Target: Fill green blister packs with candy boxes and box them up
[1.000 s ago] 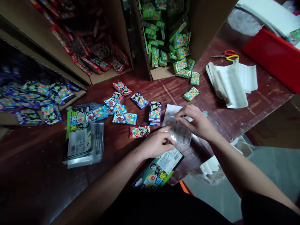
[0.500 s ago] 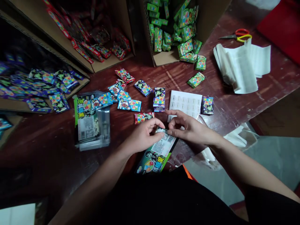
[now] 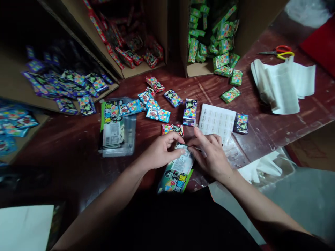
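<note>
A green-and-black printed packaging bag [image 3: 180, 181] with a white label panel lies slanted in front of my body. My left hand [image 3: 162, 151] grips its top end, thumb across the label side. My right hand [image 3: 213, 157] is closed at the bag's upper right edge, thumb and fingertips against it; one finger points upward. Just beyond my hands lie a red candy packet [image 3: 172, 130], a small stack of purple packets [image 3: 190, 111] and a white sheet of round stickers [image 3: 217, 120]. Another purple packet [image 3: 241, 123] sits right of the sheet.
Flat bags [image 3: 111, 130] are stacked at left, a blue packet [image 3: 130, 107] on top. Cardboard boxes hold purple [image 3: 75, 83], red [image 3: 133, 57], green [image 3: 221, 61] and blue packets [image 3: 15, 120]. Scissors [image 3: 284, 52] and crumpled paper strips [image 3: 282, 83] lie at right.
The view has shifted, so the table things appear further right. My right hand has turned, with one finger now raised. Both hands stay at the top of the bag.
</note>
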Motion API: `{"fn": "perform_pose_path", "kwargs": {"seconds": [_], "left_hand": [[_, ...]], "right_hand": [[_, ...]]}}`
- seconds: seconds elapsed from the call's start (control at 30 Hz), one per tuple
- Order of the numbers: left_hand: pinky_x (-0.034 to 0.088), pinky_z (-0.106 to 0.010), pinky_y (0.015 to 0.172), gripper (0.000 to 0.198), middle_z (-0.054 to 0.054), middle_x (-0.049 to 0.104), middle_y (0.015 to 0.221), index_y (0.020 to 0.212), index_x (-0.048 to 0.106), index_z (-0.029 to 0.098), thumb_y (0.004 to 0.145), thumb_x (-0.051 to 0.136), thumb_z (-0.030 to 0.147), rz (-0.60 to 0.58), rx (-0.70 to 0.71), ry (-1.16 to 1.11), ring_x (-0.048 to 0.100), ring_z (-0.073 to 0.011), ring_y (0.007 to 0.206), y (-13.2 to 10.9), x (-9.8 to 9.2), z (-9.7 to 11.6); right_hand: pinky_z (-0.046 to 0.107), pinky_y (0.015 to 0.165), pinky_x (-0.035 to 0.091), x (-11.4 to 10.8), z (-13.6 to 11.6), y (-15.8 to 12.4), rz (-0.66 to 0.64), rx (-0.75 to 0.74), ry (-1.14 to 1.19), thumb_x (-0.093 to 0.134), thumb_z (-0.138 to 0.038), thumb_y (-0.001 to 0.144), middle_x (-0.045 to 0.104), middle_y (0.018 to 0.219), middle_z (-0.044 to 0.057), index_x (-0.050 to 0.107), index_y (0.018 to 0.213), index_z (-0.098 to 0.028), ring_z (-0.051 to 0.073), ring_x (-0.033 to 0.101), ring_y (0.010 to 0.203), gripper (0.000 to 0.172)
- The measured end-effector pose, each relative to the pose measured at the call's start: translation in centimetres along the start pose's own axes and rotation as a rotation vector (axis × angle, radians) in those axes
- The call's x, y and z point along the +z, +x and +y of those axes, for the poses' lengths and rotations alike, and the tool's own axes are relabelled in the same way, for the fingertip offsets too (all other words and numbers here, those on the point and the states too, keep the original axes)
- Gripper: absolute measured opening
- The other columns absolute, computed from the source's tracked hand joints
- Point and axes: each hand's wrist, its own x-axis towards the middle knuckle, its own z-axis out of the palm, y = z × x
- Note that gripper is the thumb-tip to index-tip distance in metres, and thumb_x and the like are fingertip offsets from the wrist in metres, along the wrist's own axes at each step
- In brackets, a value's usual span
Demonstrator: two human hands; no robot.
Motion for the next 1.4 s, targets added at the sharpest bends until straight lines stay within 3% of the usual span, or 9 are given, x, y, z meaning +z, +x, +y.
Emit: {"fn": "perform_pose_path", "kwargs": {"seconds": [0.17,0.33,0.43,0.6,0.73,0.97,1.13,1.27,1.4], "left_hand": [[0.044,-0.023,0.066,0.032,0.004,0.057,0.085,0.095,0.052,0.02,0.079,0.078,0.027,0.177,0.031,0.09,0.055,-0.0109,0.075,-3.1,-3.6,-1.3],[0.052,-0.025,0.073,0.034,0.003,0.065,0.096,0.101,0.053,0.025,0.079,0.08,0.03,0.839,0.158,-0.106,0.064,-0.013,0.083,-8.2,-8.2,-2.1],[0.056,-0.027,0.08,0.045,0.006,0.068,0.111,0.12,0.054,0.036,0.082,0.077,0.028,0.993,0.249,-0.287,0.067,-0.015,0.098,-10.6,-7.3,-2.7],[0.056,-0.032,0.091,0.043,0.0,0.066,0.124,0.126,0.056,0.035,0.088,0.073,0.027,0.807,0.15,-0.254,0.064,-0.0178,0.112,-13.2,-3.1,-4.4],[0.054,-0.032,0.092,0.023,-0.008,0.065,0.121,0.088,0.058,0.019,0.083,0.078,0.029,0.585,0.068,0.015,0.065,-0.0211,0.111,-12.6,-1.6,-4.7],[0.057,-0.031,0.084,0.07,-0.005,0.062,0.115,0.151,0.03,0.03,0.092,0.067,0.026,0.535,0.164,-0.086,0.068,-0.0157,0.094,-9.1,-0.1,-4.8],[0.055,-0.033,0.092,0.062,-0.008,0.063,0.126,0.144,0.04,0.026,0.089,0.068,0.024,0.465,0.117,-0.053,0.065,-0.02,0.111,-10.0,-0.5,-5.2],[0.054,-0.031,0.089,0.021,-0.005,0.067,0.111,0.11,0.058,0.021,0.091,0.066,0.027,0.484,0.054,0.011,0.066,-0.017,0.101,-10.9,-2.2,-4.9],[0.05,-0.036,0.1,0.009,-0.006,0.07,0.112,0.096,0.062,0.019,0.093,0.064,0.027,0.591,0.084,0.003,0.066,-0.0187,0.108,-11.3,-3.3,-4.4]], "right_hand": [[0.057,0.103,0.041,1.1,-1.8,1.1,-0.109,0.061,0.291,0.059,-0.027,0.099,0.067,0.131,0.007,0.006,0.163,-0.035,0.031,0.057,0.116,0.084],[0.06,0.115,0.041,2.4,-3.6,0.0,0.082,0.288,0.7,0.068,-0.034,0.093,0.042,0.151,0.012,0.01,0.16,-0.039,0.032,0.047,0.137,0.089],[0.054,0.104,0.054,4.2,-4.9,-0.2,0.072,0.397,0.873,0.07,-0.039,0.09,0.042,0.144,0.011,0.009,0.157,-0.044,0.028,0.057,0.123,0.091],[0.043,0.096,0.057,4.9,-4.9,1.7,0.278,0.452,0.862,0.069,-0.039,0.091,0.048,0.126,0.006,0.018,0.152,-0.044,0.021,0.059,0.103,0.079],[0.045,0.092,0.059,3.7,-3.6,3.0,0.031,0.325,0.891,0.077,-0.038,0.085,0.053,0.122,0.005,0.018,0.153,-0.044,0.021,0.061,0.095,0.09],[0.047,0.097,0.057,6.0,-3.4,1.8,0.124,0.294,0.845,0.073,-0.038,0.088,0.049,0.13,0.006,0.022,0.15,-0.045,0.023,0.061,0.105,0.081],[0.044,0.094,0.056,7.2,-3.6,0.1,0.059,0.335,0.828,0.064,-0.036,0.095,0.056,0.12,0.006,0.016,0.156,-0.041,0.023,0.059,0.104,0.078],[0.044,0.094,0.054,7.2,-4.1,-0.1,-0.17,0.282,0.86,0.059,-0.035,0.098,0.062,0.105,0.003,0.018,0.159,-0.037,0.022,0.061,0.097,0.074],[0.05,0.102,0.051,7.7,-4.8,0.3,-0.12,0.263,0.829,0.06,-0.036,0.098,0.055,0.134,0.008,0.013,0.16,-0.041,0.024,0.06,0.107,0.078]]}}
